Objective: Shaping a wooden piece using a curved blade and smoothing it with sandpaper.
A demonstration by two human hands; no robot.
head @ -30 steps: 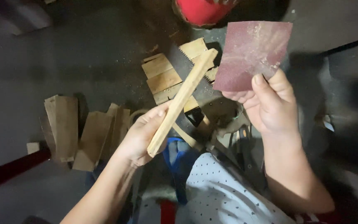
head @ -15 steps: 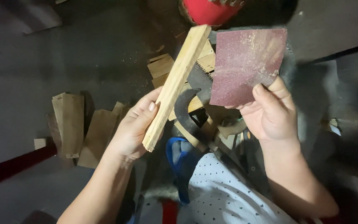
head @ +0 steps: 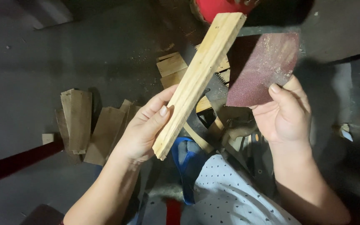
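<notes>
Wood strip (head: 196, 83) beside sandpaper (head: 263, 68), apart

Dim overall, with soft light falling on the wooden strip (head: 196, 83) and both hands; the floor (head: 42, 54) sinks into murky grey shadow. Slight softness throughout, no glare.

A pale wooden strip (head: 196, 83) held tilted beside a reddish-brown sandpaper sheet (head: 263, 66), both raised above the floor.
</notes>
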